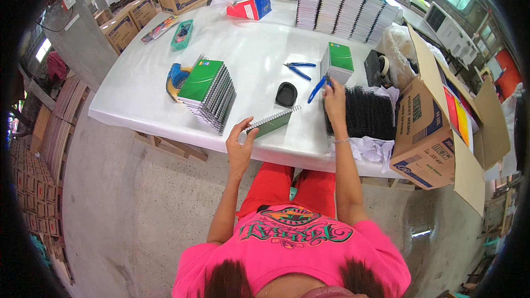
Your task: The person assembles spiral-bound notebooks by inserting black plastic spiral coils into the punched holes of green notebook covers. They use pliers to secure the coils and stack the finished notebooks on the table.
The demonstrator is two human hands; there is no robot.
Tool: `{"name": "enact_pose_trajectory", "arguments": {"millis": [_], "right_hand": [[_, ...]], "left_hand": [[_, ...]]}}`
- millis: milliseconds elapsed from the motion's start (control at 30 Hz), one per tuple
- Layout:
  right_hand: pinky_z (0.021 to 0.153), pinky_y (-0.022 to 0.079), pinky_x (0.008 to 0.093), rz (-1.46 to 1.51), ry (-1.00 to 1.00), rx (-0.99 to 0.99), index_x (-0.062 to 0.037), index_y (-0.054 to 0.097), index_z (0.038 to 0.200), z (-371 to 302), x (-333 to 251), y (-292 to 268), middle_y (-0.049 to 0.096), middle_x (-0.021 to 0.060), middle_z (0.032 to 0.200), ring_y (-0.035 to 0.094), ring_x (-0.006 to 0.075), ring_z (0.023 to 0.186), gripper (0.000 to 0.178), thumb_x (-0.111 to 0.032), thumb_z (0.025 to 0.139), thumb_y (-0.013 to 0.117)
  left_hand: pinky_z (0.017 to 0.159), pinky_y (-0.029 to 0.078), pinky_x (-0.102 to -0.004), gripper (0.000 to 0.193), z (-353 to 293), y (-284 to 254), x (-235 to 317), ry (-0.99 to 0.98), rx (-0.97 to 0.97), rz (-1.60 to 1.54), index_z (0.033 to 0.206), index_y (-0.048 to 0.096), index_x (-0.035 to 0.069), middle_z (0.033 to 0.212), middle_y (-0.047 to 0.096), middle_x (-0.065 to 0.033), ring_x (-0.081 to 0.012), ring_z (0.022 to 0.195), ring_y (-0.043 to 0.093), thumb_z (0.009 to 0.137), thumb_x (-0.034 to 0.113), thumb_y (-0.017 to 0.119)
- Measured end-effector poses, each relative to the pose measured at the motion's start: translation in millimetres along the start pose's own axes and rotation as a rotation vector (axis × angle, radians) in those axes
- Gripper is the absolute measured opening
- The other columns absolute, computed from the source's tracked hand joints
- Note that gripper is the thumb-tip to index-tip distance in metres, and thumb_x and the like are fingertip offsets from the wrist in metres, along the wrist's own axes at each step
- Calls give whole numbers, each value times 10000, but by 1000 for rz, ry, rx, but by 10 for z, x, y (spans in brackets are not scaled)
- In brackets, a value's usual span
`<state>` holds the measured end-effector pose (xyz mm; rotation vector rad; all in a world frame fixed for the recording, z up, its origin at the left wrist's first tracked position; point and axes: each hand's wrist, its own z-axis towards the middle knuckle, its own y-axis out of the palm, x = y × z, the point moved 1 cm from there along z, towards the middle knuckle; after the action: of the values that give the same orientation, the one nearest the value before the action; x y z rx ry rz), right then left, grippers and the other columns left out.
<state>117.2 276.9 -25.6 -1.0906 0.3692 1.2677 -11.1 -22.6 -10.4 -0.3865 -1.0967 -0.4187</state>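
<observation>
My left hand (pixel 240 142) is closed on the left end of a green spiral notepad (pixel 274 124), tilted with its wire coil upward at the table's near edge. In my right hand (pixel 334 102) is a pair of blue-handled cutting pliers (pixel 316 89), held to the right of the notepad and apart from it. A second pair of blue pliers (pixel 301 70) lies beyond a small black tub (pixel 286 95). To the left rises a stack of green spiral notepads (pixel 205 80). Behind my right hand stands a green-topped block of pads (pixel 338 60).
Black binding coils (pixel 367 115) and crumpled paper lie right of my right hand. An open cardboard box (pixel 422 127) stands at the right edge. A blue tape dispenser (pixel 177 81), a teal basket (pixel 182 35) and tall notebook stacks (pixel 339 11) are farther off; another person sits across.
</observation>
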Motion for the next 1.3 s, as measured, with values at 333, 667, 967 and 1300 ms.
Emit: {"name": "enact_pose_trajectory", "arguments": {"millis": [333, 667, 967, 1300], "right_hand": [[569, 395, 258, 1614, 907, -869, -124, 307, 1490, -1032, -906, -787, 519, 91, 908, 464, 157, 681, 756, -609, 936, 476], [598, 350, 305, 2274, 1402, -1084, -32, 281, 1485, -2005, -1329, -507, 449, 147, 1087, 370, 190, 731, 800, -601, 949, 453], [696, 423, 332, 982, 749, -1009, -60, 349, 1376, -1991, -1577, -291, 524, 92, 980, 487, 205, 784, 591, -337, 920, 604], [826, 487, 434, 121, -154, -470, -16, 475, 1269, -1841, -1724, 113, 604, 175, 1068, 605, 341, 967, 566, -137, 763, 699]], "left_hand": [[784, 476, -279, 217, 37, -116, 32, -52, -68, 79, 1072, 707, 11, 946, 686, -96, -145, 838, 617, 924, 161, 658], [723, 492, -263, 225, 33, -92, 44, -120, -77, 37, 1090, 697, 18, 899, 691, -86, -99, 792, 595, 922, 155, 639], [803, 489, -277, 246, 13, -95, -75, -85, -84, 19, 1107, 688, 17, 983, 703, -88, -130, 872, 620, 910, 161, 652], [842, 492, -252, 238, 10, -99, -48, -110, -114, -117, 1143, 670, -6, 1042, 696, -79, -106, 928, 631, 920, 57, 617]]}}
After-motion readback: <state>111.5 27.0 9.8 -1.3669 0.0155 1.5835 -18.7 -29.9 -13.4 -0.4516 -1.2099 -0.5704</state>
